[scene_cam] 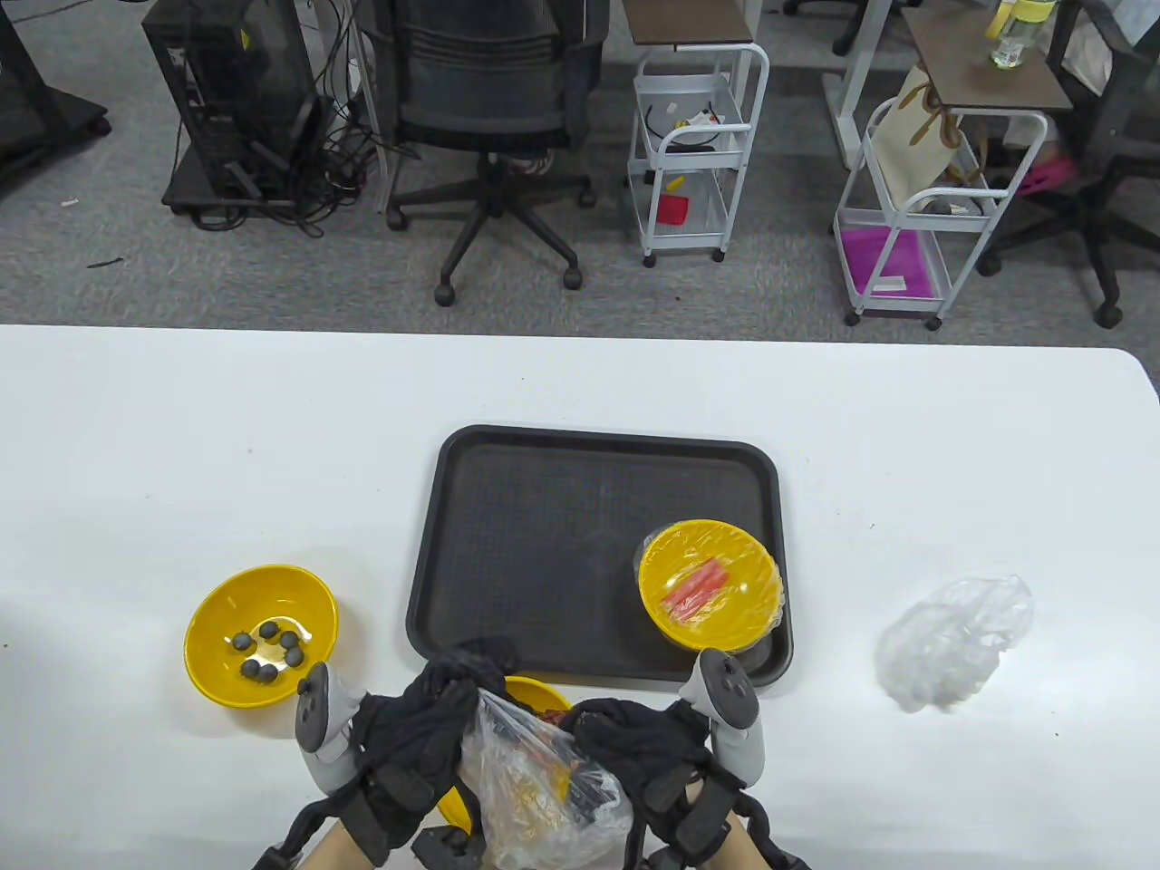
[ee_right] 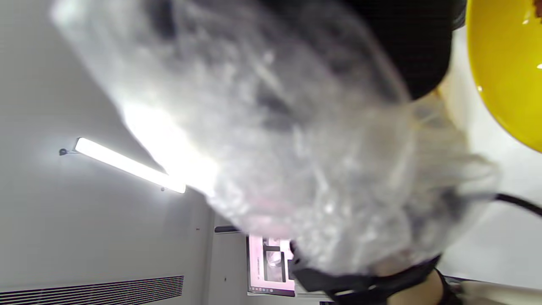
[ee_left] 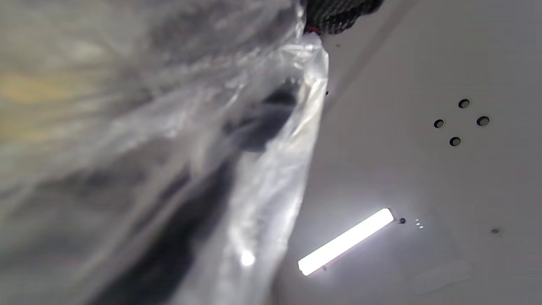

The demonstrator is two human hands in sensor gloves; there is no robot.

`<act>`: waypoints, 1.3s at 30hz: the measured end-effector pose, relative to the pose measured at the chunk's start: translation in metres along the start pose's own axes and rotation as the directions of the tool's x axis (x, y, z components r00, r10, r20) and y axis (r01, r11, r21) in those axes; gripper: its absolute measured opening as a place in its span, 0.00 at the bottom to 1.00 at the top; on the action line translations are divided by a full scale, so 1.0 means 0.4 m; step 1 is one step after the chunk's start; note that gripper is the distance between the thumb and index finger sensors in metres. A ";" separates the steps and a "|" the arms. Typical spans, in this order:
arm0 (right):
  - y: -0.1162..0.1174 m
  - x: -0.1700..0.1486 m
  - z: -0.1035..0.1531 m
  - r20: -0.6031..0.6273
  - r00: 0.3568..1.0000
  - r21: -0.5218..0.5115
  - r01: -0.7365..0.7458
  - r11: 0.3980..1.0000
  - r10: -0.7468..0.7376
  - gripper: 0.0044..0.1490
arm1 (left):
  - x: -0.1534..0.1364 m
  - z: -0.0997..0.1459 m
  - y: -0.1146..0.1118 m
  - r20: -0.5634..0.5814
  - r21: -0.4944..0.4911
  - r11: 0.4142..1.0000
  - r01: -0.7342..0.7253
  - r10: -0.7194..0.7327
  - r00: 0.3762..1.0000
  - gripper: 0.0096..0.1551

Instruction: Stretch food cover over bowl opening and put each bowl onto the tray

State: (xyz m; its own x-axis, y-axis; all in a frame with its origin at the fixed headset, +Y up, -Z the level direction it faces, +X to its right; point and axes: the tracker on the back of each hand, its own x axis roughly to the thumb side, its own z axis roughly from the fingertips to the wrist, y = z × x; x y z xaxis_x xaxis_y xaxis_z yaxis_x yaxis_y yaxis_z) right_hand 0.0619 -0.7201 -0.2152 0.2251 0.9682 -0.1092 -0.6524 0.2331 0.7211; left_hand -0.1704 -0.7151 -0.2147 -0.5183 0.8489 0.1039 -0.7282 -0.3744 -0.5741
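both hands, left hand [scene_cam: 412, 734] and right hand [scene_cam: 639, 748], pinch the plastic cover [scene_cam: 535, 784] above the bowl [scene_cam: 535, 693] at the table's [scene_cam: 136, 435] near edge; we could tear it by overstretching.

No readable text, labels or numbers anywhere, distant screen [ee_right: 271, 264] in right wrist view too blurred to read

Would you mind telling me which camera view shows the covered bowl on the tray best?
The table view: the covered bowl sits whole at the tray's near-right corner. The left wrist view misses it; the right wrist view shows a yellow bowl edge, which one I cannot tell.
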 end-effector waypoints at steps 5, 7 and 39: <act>-0.010 -0.003 0.002 -0.024 1.000 0.004 0.000 1.000 0.000 0.26 | -0.026 0.000 -0.004 -0.098 -0.061 0.978 -0.200 0.194 0.976 0.22; -0.012 -0.008 0.002 -0.037 0.999 0.017 0.027 0.999 -0.026 0.30 | -0.029 -0.001 0.001 -0.123 -0.072 0.985 -0.159 0.150 0.981 0.22; -0.014 -0.034 0.003 0.275 0.875 0.069 0.396 0.916 -0.399 0.25 | -0.018 0.005 -0.038 -0.138 -0.065 0.847 0.528 -0.531 0.836 0.22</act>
State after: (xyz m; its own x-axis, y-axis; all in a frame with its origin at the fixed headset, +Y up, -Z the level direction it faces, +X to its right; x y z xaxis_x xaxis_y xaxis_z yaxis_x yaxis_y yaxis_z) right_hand 0.0636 -0.7347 -0.2169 0.6562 0.7289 -0.1950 -0.4586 0.5905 0.6641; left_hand -0.1567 -0.7164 -0.2051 0.0155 0.9600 0.2795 -0.8613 0.1548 -0.4840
